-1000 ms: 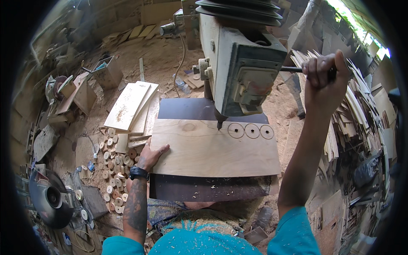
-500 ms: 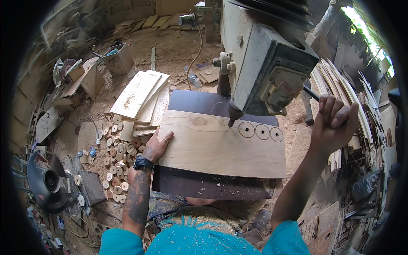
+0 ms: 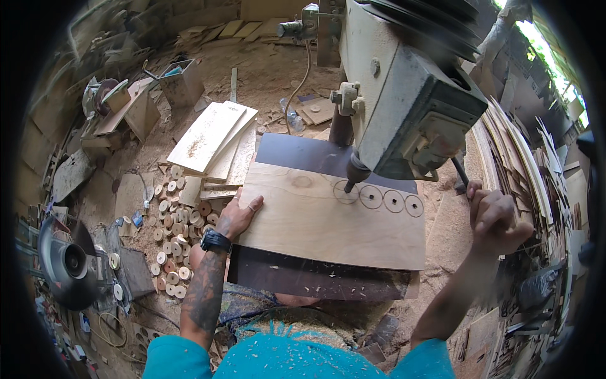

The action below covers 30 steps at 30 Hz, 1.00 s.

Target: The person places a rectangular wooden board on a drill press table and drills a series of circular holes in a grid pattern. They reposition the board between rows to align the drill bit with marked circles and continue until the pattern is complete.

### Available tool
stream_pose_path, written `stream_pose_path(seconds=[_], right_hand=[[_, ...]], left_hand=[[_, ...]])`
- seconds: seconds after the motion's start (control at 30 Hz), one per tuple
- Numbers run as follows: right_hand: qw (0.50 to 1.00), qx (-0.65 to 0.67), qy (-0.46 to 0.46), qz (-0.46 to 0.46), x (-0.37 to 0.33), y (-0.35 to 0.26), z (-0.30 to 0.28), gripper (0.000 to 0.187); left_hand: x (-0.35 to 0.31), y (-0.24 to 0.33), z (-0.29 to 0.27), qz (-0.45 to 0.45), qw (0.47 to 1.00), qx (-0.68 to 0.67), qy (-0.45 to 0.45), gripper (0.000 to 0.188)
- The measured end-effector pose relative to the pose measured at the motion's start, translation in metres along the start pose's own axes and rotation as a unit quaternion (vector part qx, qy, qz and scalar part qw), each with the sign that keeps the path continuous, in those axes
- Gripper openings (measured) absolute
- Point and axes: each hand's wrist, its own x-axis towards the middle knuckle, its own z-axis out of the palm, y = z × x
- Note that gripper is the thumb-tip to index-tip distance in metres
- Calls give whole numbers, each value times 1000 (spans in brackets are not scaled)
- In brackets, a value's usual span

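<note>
A pale plywood board (image 3: 315, 230) lies over a dark flat panel (image 3: 306, 276) beneath the drill press (image 3: 394, 104). At the board's left edge, my left hand (image 3: 240, 216) grips it, thumb on the top face. My right hand (image 3: 497, 218) is closed around the end of the press's dark feed lever (image 3: 461, 172), right of the machine. Several ring-shaped cuts with dark centre holes (image 3: 394, 201) run in a row near the board's far right edge. The chuck (image 3: 358, 169) stands over the leftmost ring, its bit tip at the board.
Left of the board, flat boards (image 3: 207, 139) are stacked beside a heap of small wooden discs (image 3: 183, 237). A dark round fan-like machine (image 3: 71, 259) stands at far left. Long wood strips (image 3: 514, 161) lean at the right. Sawdust and offcuts cover the floor.
My right hand has come down, pulling the lever lower. The chuck has dropped toward the board, where the leftmost ring now shows more clearly. My left hand keeps its hold; the view has shifted slightly.
</note>
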Motion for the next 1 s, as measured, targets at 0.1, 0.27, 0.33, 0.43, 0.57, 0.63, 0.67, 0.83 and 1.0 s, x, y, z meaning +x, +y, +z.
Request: stream_pose_path(seconds=[0.1,0.27,0.33,0.43,0.57,0.63,0.67,0.83,1.0], right_hand=[[978,-139,7,155,7,-15,3,68],[934,-216,72,274,16,-18,23,23],[927,-346,58,132,14,-8,32,22],[870,-375,149,283,10,0,36,33],[828,-198,80,518,10,2,25,29],[811,-170,80,554,10,6,22,33],[819,-135,99,548,7,9,23,40],[847,-126,134,498,-12,31,29,45],[853,-146,148,479,-27,48,27,43]], left_hand=[[-3,3,-1,-17,1000,-5,-12,89],[-3,5,-3,-25,999,21,-7,91],[-4,5,-4,-21,1000,16,-5,92],[-4,6,-4,-9,1000,7,-11,93],[-5,6,-4,5,1000,-13,5,94],[-6,6,-4,8,1000,-13,6,94],[-6,5,-4,13,1000,-22,4,94],[-5,3,-2,3,999,-37,5,94],[-7,3,0,5,999,-46,14,90]])
